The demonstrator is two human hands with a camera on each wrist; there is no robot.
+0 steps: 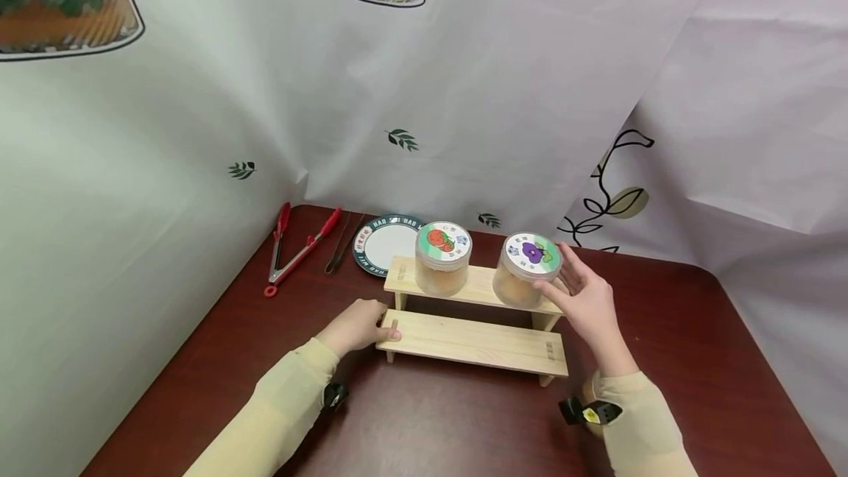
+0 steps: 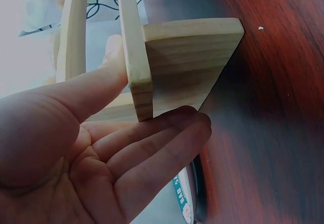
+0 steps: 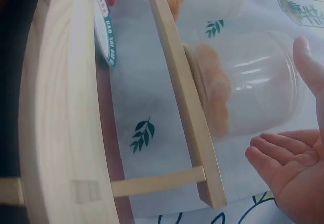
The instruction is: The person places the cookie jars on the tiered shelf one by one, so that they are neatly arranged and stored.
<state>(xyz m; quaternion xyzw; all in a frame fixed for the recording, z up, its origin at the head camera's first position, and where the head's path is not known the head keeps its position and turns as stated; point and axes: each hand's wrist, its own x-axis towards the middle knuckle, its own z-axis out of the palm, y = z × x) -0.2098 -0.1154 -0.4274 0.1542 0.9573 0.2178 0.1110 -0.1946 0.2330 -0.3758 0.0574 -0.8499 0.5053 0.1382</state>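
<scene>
A two-step wooden rack point(image 1: 470, 341) stands on the table. My left hand point(image 1: 358, 326) holds the left end of its lower step, thumb over the top. In the left wrist view the fingers point(image 2: 162, 153) lie along the end of the wood. On the upper step stand two clear jars with pale orange contents. The left jar point(image 1: 442, 263) has an orange fruit picture on its lid, the right jar point(image 1: 526, 274) a purple one. Beside the right jar is my right hand point(image 1: 586, 300), thumb and fingers spread about it; in the right wrist view they look apart from the jar point(image 3: 253, 87).
Red-handled tongs point(image 1: 298, 260) lie at the table's back left. Near them are thin dark tweezers point(image 1: 341, 249) and a green-rimmed plate point(image 1: 366, 260), partly behind the rack. A white printed cloth point(image 1: 464, 94) hangs along the back and sides of the table point(image 1: 430, 425).
</scene>
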